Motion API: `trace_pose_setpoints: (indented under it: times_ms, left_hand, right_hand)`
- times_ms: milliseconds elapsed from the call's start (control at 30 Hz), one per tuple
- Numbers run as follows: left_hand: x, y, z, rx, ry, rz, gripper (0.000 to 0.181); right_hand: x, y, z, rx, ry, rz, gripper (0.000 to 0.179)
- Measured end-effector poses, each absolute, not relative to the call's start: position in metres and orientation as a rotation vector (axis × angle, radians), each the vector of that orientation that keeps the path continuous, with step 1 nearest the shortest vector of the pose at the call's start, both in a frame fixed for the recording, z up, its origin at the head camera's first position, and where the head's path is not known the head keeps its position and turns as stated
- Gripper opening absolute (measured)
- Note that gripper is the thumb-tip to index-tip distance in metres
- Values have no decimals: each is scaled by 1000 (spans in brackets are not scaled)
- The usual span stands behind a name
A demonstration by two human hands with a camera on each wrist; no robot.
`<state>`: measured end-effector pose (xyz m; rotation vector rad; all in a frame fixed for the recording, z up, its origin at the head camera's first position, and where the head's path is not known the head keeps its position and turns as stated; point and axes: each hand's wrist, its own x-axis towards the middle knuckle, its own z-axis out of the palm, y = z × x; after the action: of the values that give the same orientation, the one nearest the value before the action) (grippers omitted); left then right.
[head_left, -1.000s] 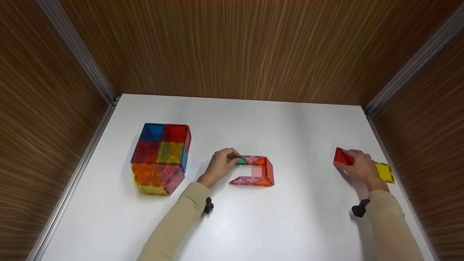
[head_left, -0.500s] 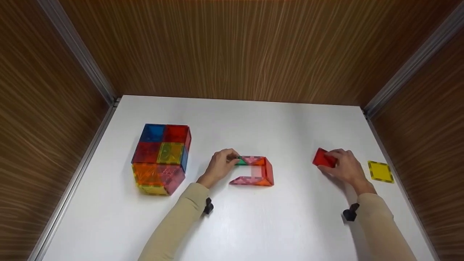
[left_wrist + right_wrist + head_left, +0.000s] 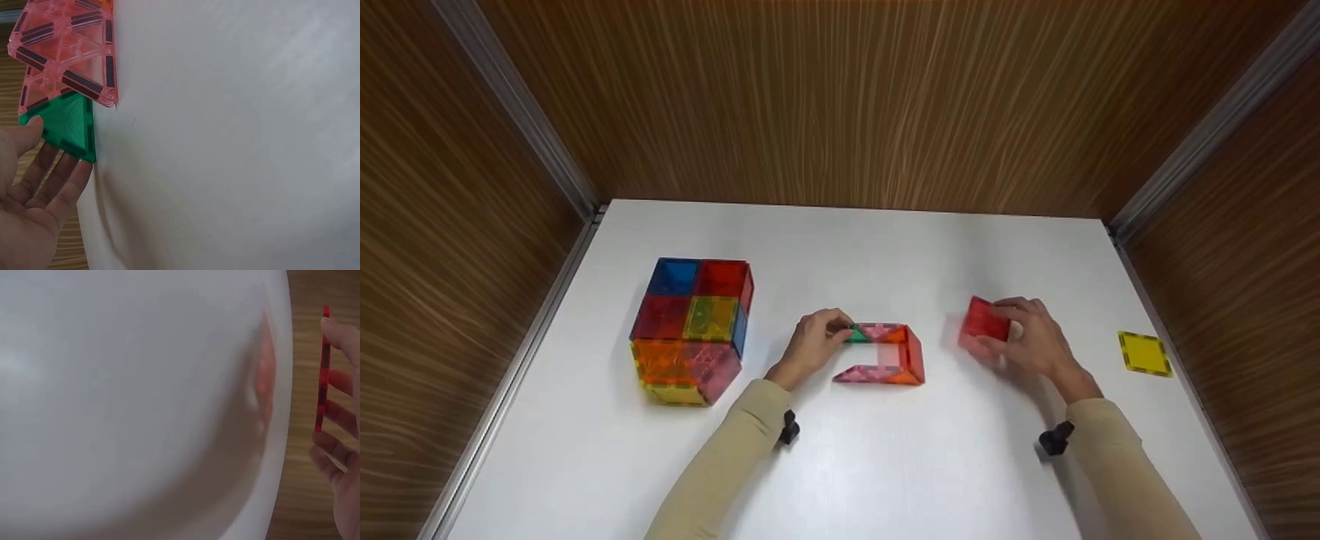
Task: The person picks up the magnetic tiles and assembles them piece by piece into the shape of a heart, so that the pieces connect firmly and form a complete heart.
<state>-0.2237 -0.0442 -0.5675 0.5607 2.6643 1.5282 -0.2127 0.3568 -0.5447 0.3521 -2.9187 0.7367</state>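
Note:
My left hand [image 3: 811,343] pinches a green triangle magnetic tile [image 3: 68,122] between thumb and fingertips. The green tile stands at the back left end of a low U-shaped build, with pink triangle tiles [image 3: 62,34] beside it. Orange triangles [image 3: 913,375] and a red end tile [image 3: 916,352] form the build's right side; its left side is open. To the right, my right hand [image 3: 1036,339] holds a red square magnetic tile [image 3: 986,321] by its edges. In the right wrist view this red tile [image 3: 323,374] appears edge-on, above the table with its reddish shadow below.
A larger box-like build [image 3: 664,319] of blue, red, yellow, orange and pink tiles stands at the left. A yellow square tile [image 3: 1144,353] lies flat near the right edge of the white table [image 3: 870,465]. Wood-grain panels [image 3: 840,105] enclose the back and sides.
My right hand has carried the red square tile leftward from beside the yellow tile, towards the U-shaped build. The left hand keeps its pinch on the green triangle tile in place.

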Motion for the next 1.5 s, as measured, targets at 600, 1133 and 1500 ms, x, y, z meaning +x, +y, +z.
trace_pose_setpoints:
  times_ms: [600, 1133, 1500]
  left_hand:
    - [-226, -45, -568, 595, 2698, 1532, 9]
    - [-225, -44, -568, 589, 2702, 1521, 7]
    - [-221, -44, -569, 513, 2684, 1533, 11]
  right_hand:
    - [-198, 237, -527, 828, -2755, 872, 56]
    - [-201, 204, -537, 1004, -2705, 659, 53]
    - [-200, 212, -541, 995, -2681, 730, 54]
